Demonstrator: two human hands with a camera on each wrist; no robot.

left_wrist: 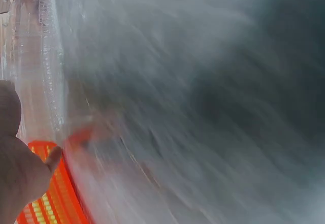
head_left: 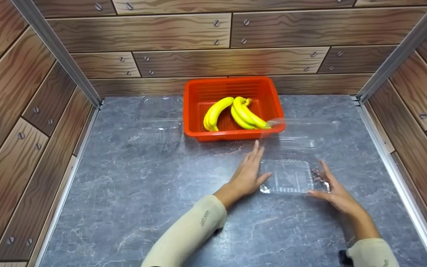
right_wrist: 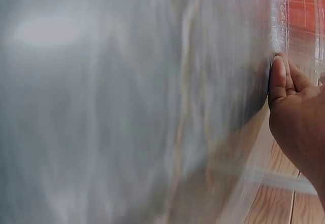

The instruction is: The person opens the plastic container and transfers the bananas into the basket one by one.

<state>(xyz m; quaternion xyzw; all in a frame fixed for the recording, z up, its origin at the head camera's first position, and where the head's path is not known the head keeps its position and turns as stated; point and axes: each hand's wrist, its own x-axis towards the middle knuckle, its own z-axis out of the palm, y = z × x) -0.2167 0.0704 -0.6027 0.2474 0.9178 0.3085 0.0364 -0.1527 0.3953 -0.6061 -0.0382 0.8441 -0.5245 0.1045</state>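
Note:
A clear plastic clamshell container (head_left: 287, 176) with its lid raised is between my two hands, right of centre. My left hand (head_left: 246, 174) is at its left side, fingers straight toward the basket and thumb out over the container's edge. My right hand (head_left: 337, 191) holds the container's right near corner, thumb at the front and fingers along the side. In the right wrist view, the right thumb (right_wrist: 278, 79) is close to the fingers at the container's edge. An orange-red basket (head_left: 232, 135) behind holds yellow bananas (head_left: 217, 113) in two bunches.
Left of the basket lies another clear plastic container (head_left: 158, 128), also with its lid up. The grey marbled tabletop (head_left: 132, 193) is bounded by wood-patterned walls (head_left: 184, 33) at the back and both sides, with metal rails (head_left: 399, 178) along the side edges.

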